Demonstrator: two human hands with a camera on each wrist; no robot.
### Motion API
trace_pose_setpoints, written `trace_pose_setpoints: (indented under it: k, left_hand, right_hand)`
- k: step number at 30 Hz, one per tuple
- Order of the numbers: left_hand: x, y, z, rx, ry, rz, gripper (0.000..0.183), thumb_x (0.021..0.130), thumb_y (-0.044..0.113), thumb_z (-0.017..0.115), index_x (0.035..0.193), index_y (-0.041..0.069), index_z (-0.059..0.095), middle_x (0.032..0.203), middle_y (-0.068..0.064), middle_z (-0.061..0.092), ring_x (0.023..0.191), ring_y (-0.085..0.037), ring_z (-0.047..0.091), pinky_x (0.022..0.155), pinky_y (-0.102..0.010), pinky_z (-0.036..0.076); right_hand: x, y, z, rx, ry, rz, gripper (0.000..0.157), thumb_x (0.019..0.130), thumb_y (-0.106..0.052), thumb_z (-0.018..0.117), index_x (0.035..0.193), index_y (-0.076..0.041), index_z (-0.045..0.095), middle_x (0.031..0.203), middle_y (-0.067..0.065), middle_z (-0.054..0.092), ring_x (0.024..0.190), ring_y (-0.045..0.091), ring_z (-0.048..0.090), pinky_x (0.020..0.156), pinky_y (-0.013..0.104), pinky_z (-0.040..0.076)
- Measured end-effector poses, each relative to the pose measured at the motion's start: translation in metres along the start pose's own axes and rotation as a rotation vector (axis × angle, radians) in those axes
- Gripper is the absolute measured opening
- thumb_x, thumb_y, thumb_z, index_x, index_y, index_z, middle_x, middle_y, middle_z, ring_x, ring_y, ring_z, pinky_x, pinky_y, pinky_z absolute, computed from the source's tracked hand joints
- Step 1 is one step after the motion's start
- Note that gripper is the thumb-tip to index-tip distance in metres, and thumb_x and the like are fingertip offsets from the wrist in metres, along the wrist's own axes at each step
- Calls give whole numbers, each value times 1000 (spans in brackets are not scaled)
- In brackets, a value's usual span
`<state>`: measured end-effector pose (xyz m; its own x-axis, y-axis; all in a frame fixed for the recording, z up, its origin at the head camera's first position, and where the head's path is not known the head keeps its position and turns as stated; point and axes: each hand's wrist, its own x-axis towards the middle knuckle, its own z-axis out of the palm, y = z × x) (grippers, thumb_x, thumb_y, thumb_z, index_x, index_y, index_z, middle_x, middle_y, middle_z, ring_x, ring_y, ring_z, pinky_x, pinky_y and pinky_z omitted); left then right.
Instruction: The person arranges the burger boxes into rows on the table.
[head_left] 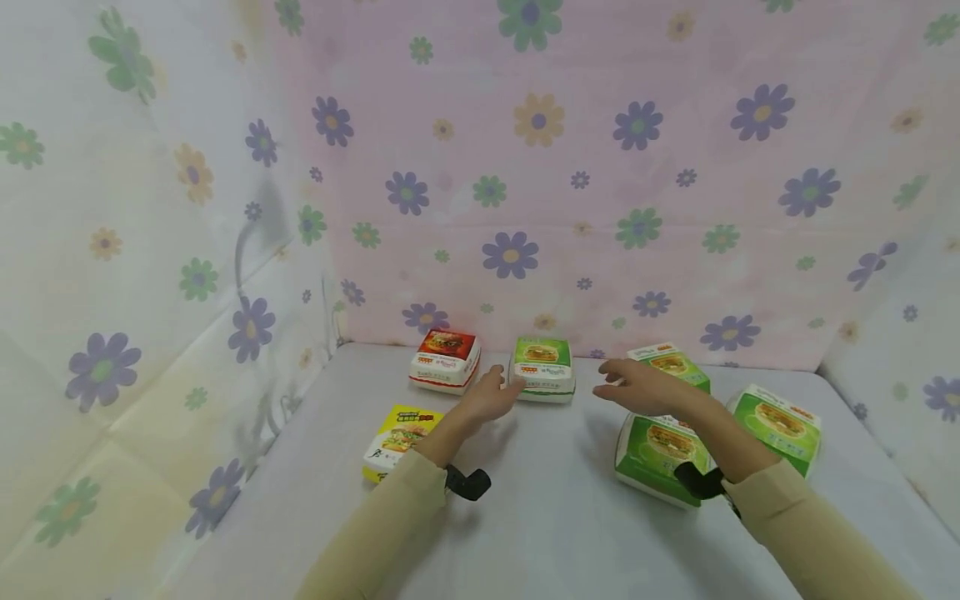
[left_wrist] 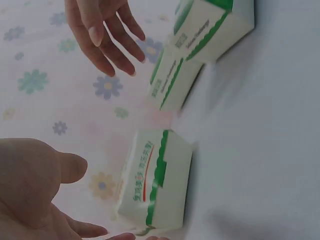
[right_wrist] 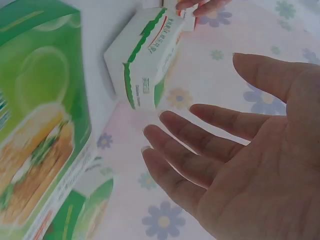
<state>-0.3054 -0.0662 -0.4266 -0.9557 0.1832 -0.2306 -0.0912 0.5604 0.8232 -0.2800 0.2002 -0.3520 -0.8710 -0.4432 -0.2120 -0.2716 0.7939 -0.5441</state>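
A green-and-white burger box [head_left: 543,371] stands near the back wall, between my two hands. My left hand [head_left: 491,398] is at its left side with the fingers relaxed. Whether the fingertips touch the box I cannot tell. To the right, my right hand [head_left: 641,387] hovers above the table, palm turned inward, apart from that box and holding nothing. In the right wrist view its fingers [right_wrist: 187,160] are spread and nearly straight. The left wrist view shows the same box [left_wrist: 160,180] beyond my left thumb [left_wrist: 72,167].
A red-and-white burger box [head_left: 445,360] stands at the back left, with a yellow one [head_left: 397,433] nearer, partly behind my left forearm. More green boxes [head_left: 660,458] are grouped around my right forearm. Flower-patterned cloth [head_left: 510,192] hangs behind the white table [head_left: 547,517].
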Motion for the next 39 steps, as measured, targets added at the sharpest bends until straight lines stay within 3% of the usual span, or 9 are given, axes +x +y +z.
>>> trace_pose_setpoints:
  k: [6,13,22,35,39]
  left_hand:
    - [-22,1,15,-40,-93,68,69,92,46,54,145,8,30,143,-14,39,130,-32,37,100,-54,36]
    - [-36,8,43,-24,-190,104,76,86,56,59,142,11,36,136,-8,47,119,-27,48,91,-49,45]
    - [-37,8,83,-25,-236,126,70,86,50,62,139,11,40,131,-7,51,106,-20,57,80,-38,51]
    - [-29,25,122,-61,-225,93,67,86,49,62,140,16,40,125,-2,53,103,-17,55,82,-39,49]
    - [-27,28,131,-120,-236,89,64,86,45,64,138,14,42,121,-3,53,94,-15,57,79,-37,49]
  right_hand:
    - [-38,28,-2,-81,72,-32,58,97,-37,49,138,4,39,132,25,48,120,43,45,92,55,42]
    - [-60,67,0,-21,120,-51,51,98,-32,50,134,4,43,132,27,47,116,45,48,87,55,45]
    - [-70,95,13,41,129,-23,44,98,-28,50,130,2,48,129,26,50,111,42,52,84,51,48]
    - [-72,103,19,19,164,-36,42,97,-26,53,128,2,52,121,22,56,106,38,54,80,50,49]
    - [-71,107,18,37,158,-42,42,97,-25,53,129,2,51,121,21,56,107,37,54,80,49,49]
